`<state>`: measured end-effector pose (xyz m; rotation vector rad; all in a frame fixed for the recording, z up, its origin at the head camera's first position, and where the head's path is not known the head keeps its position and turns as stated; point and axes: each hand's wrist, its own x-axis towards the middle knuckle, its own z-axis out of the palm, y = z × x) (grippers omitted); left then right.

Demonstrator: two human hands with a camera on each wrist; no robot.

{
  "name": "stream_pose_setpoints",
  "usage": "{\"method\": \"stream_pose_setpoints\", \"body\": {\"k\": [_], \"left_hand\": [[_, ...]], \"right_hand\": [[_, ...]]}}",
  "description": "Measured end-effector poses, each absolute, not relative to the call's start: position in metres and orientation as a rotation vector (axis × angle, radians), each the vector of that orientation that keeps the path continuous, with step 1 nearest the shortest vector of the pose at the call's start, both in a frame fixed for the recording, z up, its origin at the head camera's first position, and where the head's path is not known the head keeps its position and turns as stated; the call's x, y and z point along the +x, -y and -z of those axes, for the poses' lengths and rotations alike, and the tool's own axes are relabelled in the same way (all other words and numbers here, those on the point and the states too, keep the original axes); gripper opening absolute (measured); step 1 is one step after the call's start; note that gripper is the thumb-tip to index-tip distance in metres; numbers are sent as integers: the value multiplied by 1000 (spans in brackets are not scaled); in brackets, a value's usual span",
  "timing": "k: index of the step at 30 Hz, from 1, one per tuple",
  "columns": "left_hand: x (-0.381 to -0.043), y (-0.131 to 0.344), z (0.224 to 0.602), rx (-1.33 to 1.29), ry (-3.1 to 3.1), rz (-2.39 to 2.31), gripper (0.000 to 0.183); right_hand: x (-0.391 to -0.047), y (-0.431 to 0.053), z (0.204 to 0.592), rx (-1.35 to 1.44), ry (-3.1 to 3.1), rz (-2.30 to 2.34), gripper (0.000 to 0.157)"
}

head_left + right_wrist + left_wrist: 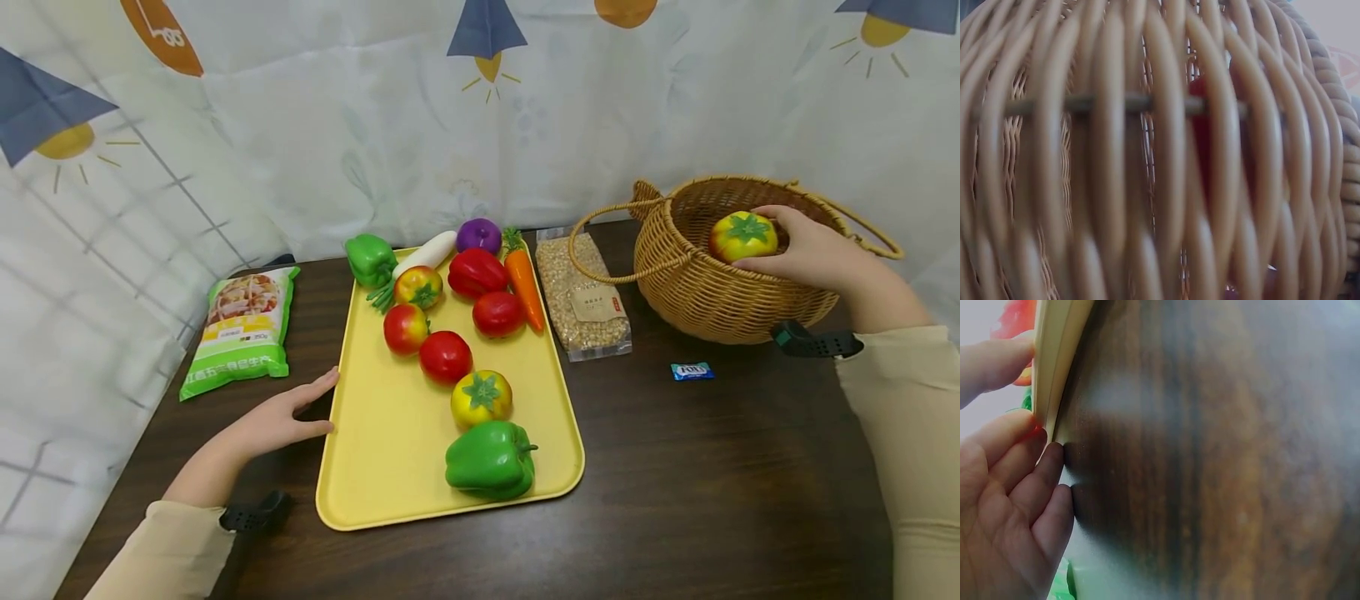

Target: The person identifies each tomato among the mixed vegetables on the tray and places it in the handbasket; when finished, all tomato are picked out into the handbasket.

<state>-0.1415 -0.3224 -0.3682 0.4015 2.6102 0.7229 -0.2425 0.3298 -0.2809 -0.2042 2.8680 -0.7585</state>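
My right hand (810, 250) grips a yellow-and-red toy tomato (738, 237) with a green leafy top, at the mouth of the wicker basket (727, 304). In the right wrist view the basket's weave (1110, 156) fills the picture, and something red (1205, 144) shows through its gaps. At the left edge of the yellow tray (382, 475), my left hand (273, 423) touches the rim with extended fingers. Inside the tray lie a green bell pepper (489, 461), another yellow tomato (482, 398), several red pieces, a carrot (525, 287) and a white radish (427, 252).
A green-and-white food bag (243, 325) lies left of the tray. Between tray and basket is a clear packet of grains (583, 296). A small blue wrapped candy (692, 371) lies before the basket. Behind the dark table (675, 500) hangs a patterned curtain (420, 125).
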Motion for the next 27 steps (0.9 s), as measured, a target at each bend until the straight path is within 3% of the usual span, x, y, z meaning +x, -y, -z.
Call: {"method": "stream_pose_setpoints", "body": {"k": [11,16,21,27], "left_hand": [[-145,320,369,377,-2591,-731,82],[-144,320,370,370,-2592,-716,83],[-143,321,368,349,-2585,-716,84],[-140,321,363,336,-2587,-713,85]], "right_hand": [[-238,-335,282,-191,-2898,764,84],[-225,-327,289,-180,-3112,851,69],[-206,-301,297,-435,-3425,960,47],[-190,-245,299,-938,-3322,1202,42]]}}
